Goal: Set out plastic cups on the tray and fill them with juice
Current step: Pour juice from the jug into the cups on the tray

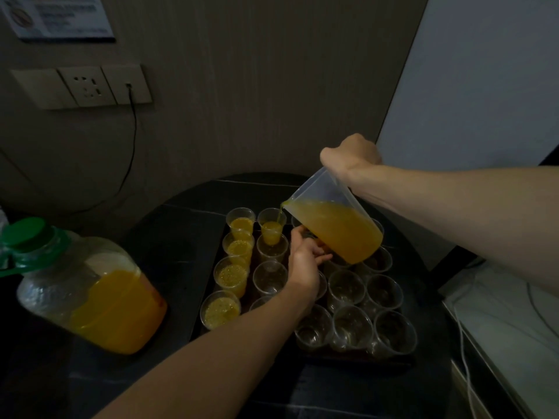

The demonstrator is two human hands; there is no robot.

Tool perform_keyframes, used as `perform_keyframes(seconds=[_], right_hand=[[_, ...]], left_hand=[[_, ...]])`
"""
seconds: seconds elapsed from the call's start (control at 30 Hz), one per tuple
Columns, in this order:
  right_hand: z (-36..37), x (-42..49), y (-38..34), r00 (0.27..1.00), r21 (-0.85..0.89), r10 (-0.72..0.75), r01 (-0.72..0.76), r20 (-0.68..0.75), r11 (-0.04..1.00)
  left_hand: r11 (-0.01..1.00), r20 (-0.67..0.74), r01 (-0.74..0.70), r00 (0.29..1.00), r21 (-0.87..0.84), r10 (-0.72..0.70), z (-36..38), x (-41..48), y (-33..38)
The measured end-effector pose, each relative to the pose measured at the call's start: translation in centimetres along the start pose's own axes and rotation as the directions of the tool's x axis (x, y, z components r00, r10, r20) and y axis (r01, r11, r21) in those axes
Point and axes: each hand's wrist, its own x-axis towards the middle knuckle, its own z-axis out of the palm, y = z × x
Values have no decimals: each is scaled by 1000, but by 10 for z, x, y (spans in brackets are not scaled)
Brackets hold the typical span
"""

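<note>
Clear, faintly milky jug (pixel 329 192) just right of the left fingers (pixel 298 237), orange-yellow juice (pixel 341 228) inside. Clear plastic cups (pixel 346 287) near the fingers; left of them, four speckled yellow-orange. Near-black tray (pixel 332 356) beneath. Black table (pixel 169 246), thin pale veins. Far left of the fingers, clear jar (pixel 60 276), green lid (pixel 28 231). Beyond, grey-beige wall (pixel 242 86), faint vertical stripes; cream socket plate (pixel 81 86); black cable (pixel 133 140).

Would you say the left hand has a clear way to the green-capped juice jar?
Probably yes: the jar stands left of the tray; only filled cups lie between it and the left hand, which could pass above them.
</note>
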Motion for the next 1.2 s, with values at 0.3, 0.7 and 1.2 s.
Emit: perform_keyframes(seconds=[0.3,0.7,1.2], right_hand=[[1,-3,-8,1000,-29,-28,28,14,999],[-2,-7,-13,999,-49,-33,33,9,998],[-4,-10,-12,1000,-62,-27,26,-8,998]], left_hand=[[1000,-19,3,1000,-20,-3,-3,2,-2],[1000,-33,11,999,-12,-11,-5,5,-3],[1000,-9,-2,1000,0,2,-3,2,-8]])
